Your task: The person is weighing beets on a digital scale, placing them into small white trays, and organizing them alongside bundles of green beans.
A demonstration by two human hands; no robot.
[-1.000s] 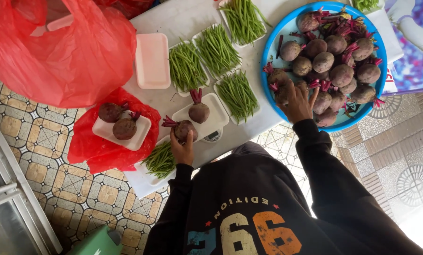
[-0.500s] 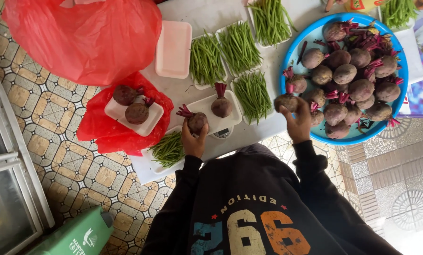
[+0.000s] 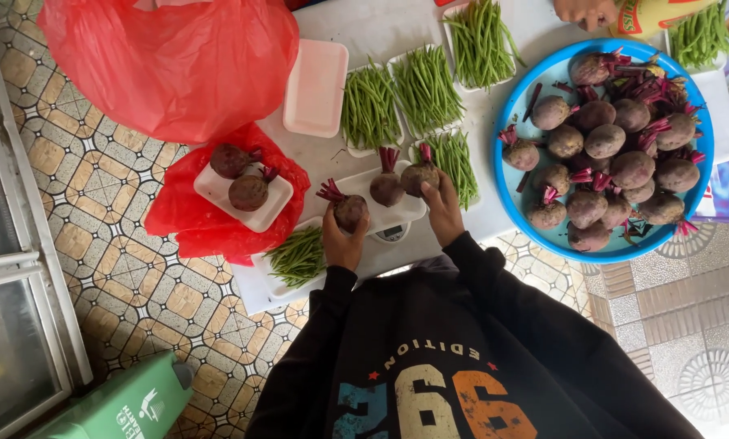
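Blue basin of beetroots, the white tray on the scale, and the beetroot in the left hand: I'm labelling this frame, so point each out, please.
blue basin (image 3: 514,191), head view, bare left rim.
white tray (image 3: 405,213), head view, bare front edge.
beetroot (image 3: 350,211), head view, round body above the left hand (image 3: 341,242).

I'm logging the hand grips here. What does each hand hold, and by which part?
Left hand cups a beetroot by its round body. Right hand holds another beetroot by its body, over the white tray.

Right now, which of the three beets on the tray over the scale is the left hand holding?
The left hand grips the leftmost beet, at the white tray's near-left edge. The middle beet sits untouched; the right hand touches the third.
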